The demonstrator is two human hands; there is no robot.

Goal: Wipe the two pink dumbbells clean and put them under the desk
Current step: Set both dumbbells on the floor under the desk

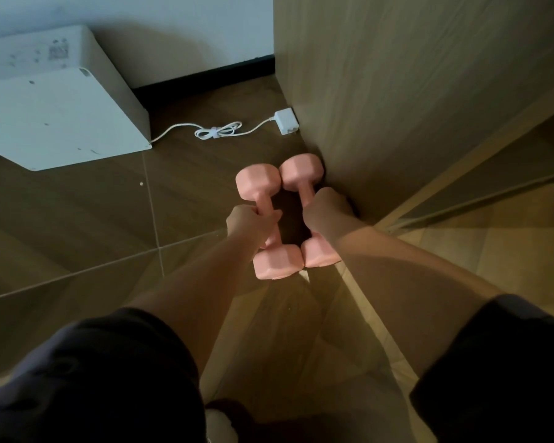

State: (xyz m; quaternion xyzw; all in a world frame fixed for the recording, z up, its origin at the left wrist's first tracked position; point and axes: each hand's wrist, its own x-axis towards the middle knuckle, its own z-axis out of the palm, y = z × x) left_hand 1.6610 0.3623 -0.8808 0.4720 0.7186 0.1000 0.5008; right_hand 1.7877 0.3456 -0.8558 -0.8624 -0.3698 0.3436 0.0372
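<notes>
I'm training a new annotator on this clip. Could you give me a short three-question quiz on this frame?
1. True or false: the left hand grips the left dumbbell and the right hand grips the right dumbbell, each by its handle.
2. Which lies on the floor beyond the dumbbells? A) a cloth B) a white charger C) a bottle
3. Fill in: the dumbbell nearer the wooden panel is held by the ____ hand.
Key: 1 true; 2 B; 3 right.
</notes>
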